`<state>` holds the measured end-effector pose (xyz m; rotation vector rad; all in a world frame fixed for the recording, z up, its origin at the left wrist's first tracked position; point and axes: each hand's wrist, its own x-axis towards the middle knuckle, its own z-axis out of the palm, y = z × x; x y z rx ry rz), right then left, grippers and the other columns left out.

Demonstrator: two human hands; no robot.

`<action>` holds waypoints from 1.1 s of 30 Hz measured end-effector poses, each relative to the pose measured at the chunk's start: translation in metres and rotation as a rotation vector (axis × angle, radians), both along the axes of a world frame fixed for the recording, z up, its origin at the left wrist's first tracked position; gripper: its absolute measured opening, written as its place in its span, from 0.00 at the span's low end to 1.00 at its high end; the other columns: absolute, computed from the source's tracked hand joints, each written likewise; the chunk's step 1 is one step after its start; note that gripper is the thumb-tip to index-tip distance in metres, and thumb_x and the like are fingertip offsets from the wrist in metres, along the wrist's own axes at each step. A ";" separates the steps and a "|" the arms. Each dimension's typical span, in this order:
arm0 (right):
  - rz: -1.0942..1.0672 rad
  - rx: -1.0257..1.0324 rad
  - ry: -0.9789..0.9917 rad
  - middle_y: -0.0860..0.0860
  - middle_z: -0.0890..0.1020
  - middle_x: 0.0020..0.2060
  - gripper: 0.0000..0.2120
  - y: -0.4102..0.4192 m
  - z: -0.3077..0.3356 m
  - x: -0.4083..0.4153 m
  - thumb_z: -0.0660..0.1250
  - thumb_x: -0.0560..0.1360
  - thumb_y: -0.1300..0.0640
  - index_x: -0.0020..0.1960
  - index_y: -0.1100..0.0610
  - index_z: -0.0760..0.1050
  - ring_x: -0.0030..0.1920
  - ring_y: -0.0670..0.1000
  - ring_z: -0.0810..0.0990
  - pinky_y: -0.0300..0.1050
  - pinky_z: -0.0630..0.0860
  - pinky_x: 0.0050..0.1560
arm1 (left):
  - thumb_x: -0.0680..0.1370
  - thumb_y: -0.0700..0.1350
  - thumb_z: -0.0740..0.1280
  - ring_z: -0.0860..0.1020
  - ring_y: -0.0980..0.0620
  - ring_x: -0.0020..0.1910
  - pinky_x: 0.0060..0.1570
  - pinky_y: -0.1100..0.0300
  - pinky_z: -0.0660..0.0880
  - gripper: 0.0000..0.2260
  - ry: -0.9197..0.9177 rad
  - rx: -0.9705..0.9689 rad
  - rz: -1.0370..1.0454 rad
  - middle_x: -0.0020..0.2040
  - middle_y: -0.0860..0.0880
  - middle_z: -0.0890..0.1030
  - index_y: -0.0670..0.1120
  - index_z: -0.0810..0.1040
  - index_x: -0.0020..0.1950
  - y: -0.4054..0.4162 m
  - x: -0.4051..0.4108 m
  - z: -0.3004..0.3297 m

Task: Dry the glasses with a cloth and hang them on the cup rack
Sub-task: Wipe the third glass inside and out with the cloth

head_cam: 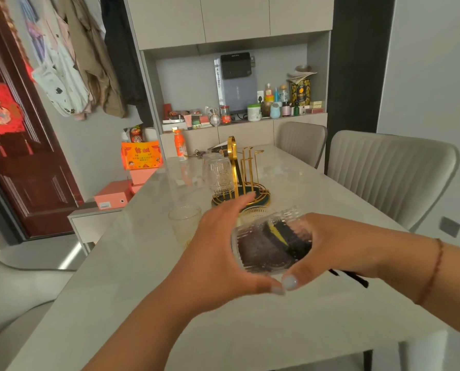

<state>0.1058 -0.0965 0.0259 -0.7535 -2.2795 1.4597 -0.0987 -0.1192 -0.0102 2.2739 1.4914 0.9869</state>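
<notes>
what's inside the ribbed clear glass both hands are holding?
A dark cloth with a yellow stripe is stuffed inside the ribbed clear glass, which lies tilted on its side between the left hand and right hand. Cloth hides the glass's inner base.

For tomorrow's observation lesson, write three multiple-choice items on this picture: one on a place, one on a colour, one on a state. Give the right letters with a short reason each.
1. Where is the dark cloth?
A. stuffed inside the held glass
B. spread on a chair
C. hung on the door

2. What colour are the posts of the cup rack?
A. white
B. gold
C. blue

3. How is the glass on the rack placed?
A. lying flat
B. upright, mouth up
C. upside down on a post

Answers: A, the cloth shows through the glass gripped between the left hand and the right hand; B, the wires shine gold; C, its base points up.
</notes>
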 end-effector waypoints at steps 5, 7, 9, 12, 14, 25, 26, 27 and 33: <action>-0.080 0.063 0.008 0.45 0.86 0.43 0.17 -0.001 -0.003 -0.007 0.79 0.62 0.63 0.49 0.52 0.82 0.47 0.44 0.84 0.35 0.77 0.47 | 0.63 0.65 0.70 0.76 0.57 0.55 0.60 0.53 0.74 0.33 0.290 0.236 0.099 0.57 0.61 0.78 0.61 0.67 0.67 0.005 0.016 -0.006; -0.125 0.099 0.019 0.47 0.86 0.41 0.17 0.000 -0.001 0.000 0.79 0.57 0.54 0.46 0.50 0.83 0.45 0.45 0.84 0.35 0.76 0.45 | 0.63 0.63 0.71 0.75 0.58 0.53 0.62 0.50 0.73 0.32 0.238 0.237 0.121 0.55 0.62 0.78 0.61 0.69 0.65 0.005 0.011 -0.009; -0.185 0.104 0.035 0.49 0.86 0.43 0.21 0.002 0.003 0.009 0.78 0.55 0.51 0.47 0.51 0.83 0.46 0.46 0.85 0.36 0.77 0.46 | 0.62 0.61 0.75 0.74 0.58 0.56 0.66 0.49 0.70 0.35 0.216 0.290 0.175 0.59 0.61 0.78 0.61 0.69 0.67 0.004 0.004 -0.014; -0.192 0.100 0.046 0.47 0.86 0.44 0.18 -0.001 0.009 0.015 0.76 0.59 0.49 0.48 0.50 0.83 0.48 0.44 0.84 0.33 0.77 0.46 | 0.61 0.59 0.77 0.74 0.55 0.61 0.68 0.49 0.69 0.38 0.172 0.287 0.258 0.63 0.58 0.78 0.57 0.69 0.70 0.002 -0.002 -0.020; -0.247 0.050 0.058 0.46 0.85 0.43 0.10 -0.005 0.017 0.009 0.68 0.72 0.45 0.47 0.50 0.82 0.49 0.44 0.82 0.33 0.76 0.46 | 0.61 0.61 0.77 0.74 0.54 0.61 0.66 0.50 0.70 0.38 0.155 0.269 0.278 0.63 0.58 0.77 0.57 0.69 0.70 0.002 -0.002 -0.023; -0.601 0.130 -0.002 0.50 0.80 0.37 0.22 -0.007 0.001 -0.030 0.54 0.78 0.38 0.45 0.54 0.77 0.36 0.47 0.77 0.42 0.70 0.38 | 0.56 0.53 0.77 0.81 0.47 0.46 0.53 0.49 0.77 0.36 0.208 0.466 0.408 0.50 0.52 0.83 0.47 0.76 0.62 0.003 0.012 -0.030; -0.597 0.213 -0.002 0.52 0.81 0.40 0.23 -0.006 -0.003 -0.034 0.53 0.78 0.39 0.47 0.56 0.76 0.39 0.49 0.78 0.44 0.71 0.41 | 0.56 0.53 0.77 0.81 0.46 0.44 0.52 0.49 0.77 0.35 0.222 0.479 0.418 0.49 0.51 0.83 0.46 0.76 0.62 0.004 0.012 -0.030; -0.612 0.300 0.009 0.56 0.81 0.43 0.24 -0.006 -0.008 -0.038 0.52 0.78 0.40 0.49 0.59 0.76 0.42 0.51 0.79 0.46 0.72 0.43 | 0.57 0.52 0.77 0.81 0.47 0.44 0.51 0.49 0.77 0.35 0.223 0.483 0.422 0.48 0.51 0.83 0.46 0.76 0.62 0.005 0.013 -0.030; -0.654 0.668 0.184 0.55 0.75 0.31 0.30 0.000 -0.018 -0.041 0.54 0.71 0.33 0.41 0.61 0.74 0.33 0.50 0.74 0.43 0.69 0.34 | 0.60 0.55 0.77 0.79 0.60 0.40 0.39 0.67 0.75 0.27 -0.162 0.096 0.280 0.44 0.62 0.79 0.61 0.70 0.55 -0.012 0.026 -0.012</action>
